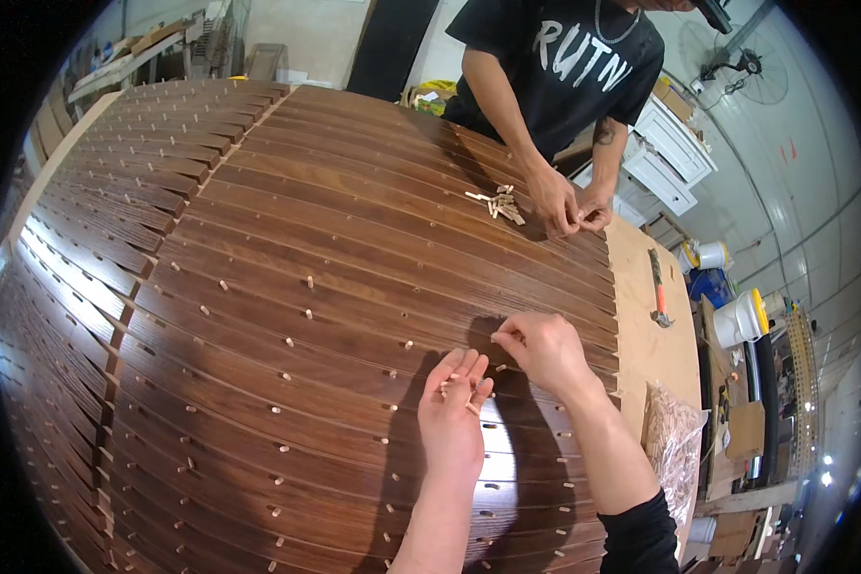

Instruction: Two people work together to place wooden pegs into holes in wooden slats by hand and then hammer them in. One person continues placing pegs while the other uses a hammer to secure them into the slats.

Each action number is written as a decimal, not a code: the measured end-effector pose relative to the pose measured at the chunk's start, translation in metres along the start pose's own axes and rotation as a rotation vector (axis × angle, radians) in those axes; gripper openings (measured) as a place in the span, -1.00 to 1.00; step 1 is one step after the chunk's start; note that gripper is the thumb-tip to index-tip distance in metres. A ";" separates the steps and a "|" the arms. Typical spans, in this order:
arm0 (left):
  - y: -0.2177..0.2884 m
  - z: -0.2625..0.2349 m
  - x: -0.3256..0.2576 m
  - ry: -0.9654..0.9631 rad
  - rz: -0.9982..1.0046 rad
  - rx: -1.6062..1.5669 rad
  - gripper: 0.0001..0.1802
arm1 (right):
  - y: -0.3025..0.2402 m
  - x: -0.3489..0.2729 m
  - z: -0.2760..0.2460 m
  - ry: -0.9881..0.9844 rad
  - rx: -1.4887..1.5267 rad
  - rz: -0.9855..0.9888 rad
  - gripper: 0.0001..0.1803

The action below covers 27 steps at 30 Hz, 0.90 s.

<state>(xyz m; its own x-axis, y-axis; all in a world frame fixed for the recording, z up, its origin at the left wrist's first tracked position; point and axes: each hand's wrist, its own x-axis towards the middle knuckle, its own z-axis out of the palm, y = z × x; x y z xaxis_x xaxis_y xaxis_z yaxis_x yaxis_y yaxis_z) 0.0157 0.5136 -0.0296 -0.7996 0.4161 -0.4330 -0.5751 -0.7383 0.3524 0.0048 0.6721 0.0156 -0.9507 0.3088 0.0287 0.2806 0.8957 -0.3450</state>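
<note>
My left hand (452,411) is palm up, its fingers curled round a few short wooden dowels (473,408). Just to its right, my right hand (545,352) hovers low over the brown boards with thumb and forefinger pinched together. Whatever sits in that pinch is too small to make out. Beneath both hands lie dark brown wooden slats (354,239), side by side, with rows of small holes and slots. Pale dowels (408,344) stand upright in many of these holes, mostly on the near and left parts.
Across the slats a co-worker's hands (574,212) pinch something small beside a loose dowel pile (499,203). A hammer (658,287) with a red-and-black handle lies on the pale board (631,268) at right. Nearer is a clear plastic bag of dowels (673,442). White buckets (739,319) stand beyond.
</note>
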 end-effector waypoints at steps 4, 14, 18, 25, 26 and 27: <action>-0.001 0.001 0.000 0.028 0.016 -0.012 -0.57 | 0.004 0.002 0.006 0.081 -0.140 -0.317 -0.79; -0.001 0.004 0.000 0.069 0.059 0.073 -0.73 | 0.004 0.005 0.006 -0.037 -0.095 -0.157 -0.77; 0.002 -0.002 -0.002 0.066 0.064 0.090 -0.72 | -0.002 -0.002 0.007 -0.065 -0.015 -0.113 -0.76; -0.004 -0.002 0.002 0.001 0.106 0.122 -0.71 | -0.038 -0.050 -0.003 -0.257 0.793 0.101 -0.67; -0.004 -0.006 0.002 0.010 0.103 0.129 -0.71 | -0.042 -0.049 -0.001 -0.354 0.753 0.069 -0.67; -0.004 -0.008 0.004 0.021 0.072 0.149 -0.70 | -0.041 -0.045 0.001 -0.387 0.786 0.121 -0.70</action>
<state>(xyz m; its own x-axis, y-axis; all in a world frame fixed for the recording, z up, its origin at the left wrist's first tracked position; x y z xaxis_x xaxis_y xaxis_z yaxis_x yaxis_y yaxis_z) 0.0159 0.5139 -0.0396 -0.8368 0.3524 -0.4190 -0.5369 -0.6780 0.5020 0.0359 0.6209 0.0273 -0.9384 0.1295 -0.3205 0.3456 0.3408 -0.8743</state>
